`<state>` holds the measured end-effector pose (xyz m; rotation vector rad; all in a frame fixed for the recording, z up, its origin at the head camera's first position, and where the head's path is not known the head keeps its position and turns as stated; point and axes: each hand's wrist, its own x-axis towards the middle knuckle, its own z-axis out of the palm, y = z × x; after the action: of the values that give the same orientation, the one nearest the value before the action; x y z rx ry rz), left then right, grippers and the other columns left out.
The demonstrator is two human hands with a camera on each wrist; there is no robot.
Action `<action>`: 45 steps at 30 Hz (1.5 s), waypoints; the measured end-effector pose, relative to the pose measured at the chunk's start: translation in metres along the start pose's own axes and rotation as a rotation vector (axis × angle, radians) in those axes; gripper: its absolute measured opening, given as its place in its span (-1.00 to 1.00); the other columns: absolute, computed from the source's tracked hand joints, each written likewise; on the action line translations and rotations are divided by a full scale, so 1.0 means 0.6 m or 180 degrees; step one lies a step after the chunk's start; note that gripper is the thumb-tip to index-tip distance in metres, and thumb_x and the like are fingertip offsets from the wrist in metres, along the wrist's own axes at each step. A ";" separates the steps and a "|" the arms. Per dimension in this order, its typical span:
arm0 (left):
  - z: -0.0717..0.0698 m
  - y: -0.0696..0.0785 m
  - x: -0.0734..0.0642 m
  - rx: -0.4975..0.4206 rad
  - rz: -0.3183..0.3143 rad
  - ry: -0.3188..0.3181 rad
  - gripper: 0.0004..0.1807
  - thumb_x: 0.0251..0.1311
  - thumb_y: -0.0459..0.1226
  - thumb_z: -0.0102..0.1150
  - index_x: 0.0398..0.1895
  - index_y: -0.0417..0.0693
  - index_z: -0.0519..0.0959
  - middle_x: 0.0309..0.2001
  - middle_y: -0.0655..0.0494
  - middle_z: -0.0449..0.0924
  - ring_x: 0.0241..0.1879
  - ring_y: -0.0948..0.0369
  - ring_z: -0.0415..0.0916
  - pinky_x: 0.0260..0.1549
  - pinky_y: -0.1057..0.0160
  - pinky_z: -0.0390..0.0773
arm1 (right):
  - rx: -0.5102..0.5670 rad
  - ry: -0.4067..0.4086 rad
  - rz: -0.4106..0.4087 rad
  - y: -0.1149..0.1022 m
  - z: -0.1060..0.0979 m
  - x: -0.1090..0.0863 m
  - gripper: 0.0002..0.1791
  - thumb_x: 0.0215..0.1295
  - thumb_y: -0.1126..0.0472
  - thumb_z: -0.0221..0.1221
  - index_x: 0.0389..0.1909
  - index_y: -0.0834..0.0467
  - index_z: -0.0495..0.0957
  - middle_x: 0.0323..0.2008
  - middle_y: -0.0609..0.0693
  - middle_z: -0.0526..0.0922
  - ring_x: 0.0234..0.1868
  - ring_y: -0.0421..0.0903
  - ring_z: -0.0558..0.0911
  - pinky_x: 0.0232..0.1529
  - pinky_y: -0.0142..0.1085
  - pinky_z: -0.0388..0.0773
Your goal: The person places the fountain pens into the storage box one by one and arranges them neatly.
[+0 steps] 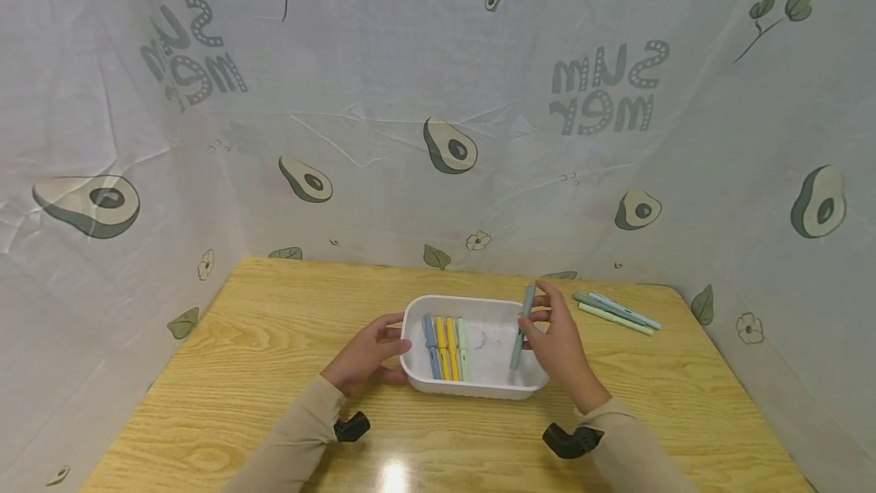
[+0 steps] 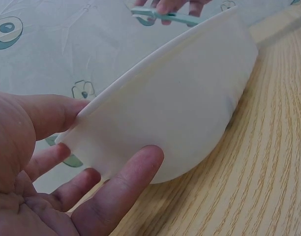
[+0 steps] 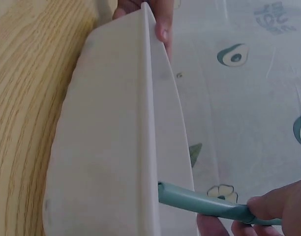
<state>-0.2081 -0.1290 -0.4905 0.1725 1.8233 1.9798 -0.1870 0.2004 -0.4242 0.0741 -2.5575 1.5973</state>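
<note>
A white plastic tray (image 1: 472,390) sits on the table, with a blue pen (image 1: 433,347), two yellow pens (image 1: 448,348) and a pale green pen (image 1: 463,348) side by side in its left half. My left hand (image 1: 369,352) grips the tray's left end, thumb over the rim and fingers against the outer wall (image 2: 155,113). Over the tray's right end, my right hand (image 1: 557,337) pinches a grey-green pen (image 1: 523,326) between thumb and fingers. In the right wrist view, this pen (image 3: 204,202) slants with its lower end behind the tray's near rim.
Right of the tray lies a loose group of pens: a dark green pen (image 1: 588,300), a light blue pen (image 1: 626,310) and a light green pen (image 1: 616,319). A white printed curtain (image 1: 383,97) encloses the wooden table (image 1: 287,326) at the back and sides.
</note>
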 end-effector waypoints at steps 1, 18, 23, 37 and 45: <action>0.000 0.000 0.000 0.0001 0.0000 0.0002 -0.28 0.43 -0.26 0.27 0.58 -0.03 0.22 0.37 -0.32 0.34 0.03 -0.05 0.64 -0.15 -0.08 0.79 | -0.0004 -0.0041 0.0010 -0.002 0.005 0.001 -0.18 0.46 0.45 0.16 0.62 0.11 0.01 0.26 0.23 0.34 0.14 0.18 0.53 -0.27 -0.19 0.81; -0.002 -0.001 -0.002 -0.0021 0.0020 -0.0058 -0.26 0.43 -0.27 0.27 0.59 -0.06 0.19 0.39 -0.35 0.31 0.06 -0.09 0.64 -0.14 -0.07 0.79 | -0.0825 -0.0600 0.0373 0.008 0.085 0.029 -0.30 0.39 0.46 0.18 0.52 0.25 0.22 0.04 0.20 0.52 -0.10 0.00 0.58 -0.45 -0.28 0.69; -0.003 0.000 -0.003 -0.0038 0.0015 -0.0060 -0.26 0.43 -0.27 0.28 0.59 -0.05 0.20 0.40 -0.35 0.30 0.08 -0.10 0.63 -0.13 -0.07 0.79 | -0.1051 -0.0784 0.0407 0.006 0.098 0.034 -0.31 0.37 0.46 0.21 0.49 0.32 0.25 0.00 0.23 0.56 -0.18 0.00 0.59 -0.48 -0.26 0.66; -0.003 -0.003 0.003 -0.0042 -0.0003 -0.0050 -0.26 0.41 -0.27 0.29 0.59 -0.05 0.21 0.38 -0.30 0.35 0.08 -0.05 0.63 -0.15 -0.07 0.80 | -0.1322 -0.0988 0.0709 0.011 0.117 0.040 -0.34 0.36 0.38 0.25 0.43 0.37 0.26 -0.16 0.19 0.62 -0.33 -0.04 0.62 -0.48 -0.29 0.60; -0.006 -0.002 0.003 0.0004 -0.0004 -0.0007 -0.25 0.41 -0.28 0.29 0.59 -0.08 0.20 0.36 -0.31 0.36 0.07 -0.03 0.63 -0.17 -0.06 0.80 | -0.1228 -0.1077 0.0919 0.013 0.120 0.044 -0.42 0.42 0.33 0.20 0.39 0.38 0.29 -0.27 0.18 0.63 -0.65 -0.07 0.63 -0.70 -0.31 0.60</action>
<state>-0.2105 -0.1316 -0.4925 0.1738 1.8230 1.9769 -0.2199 0.1396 -0.4589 -0.0722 -3.2225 1.2193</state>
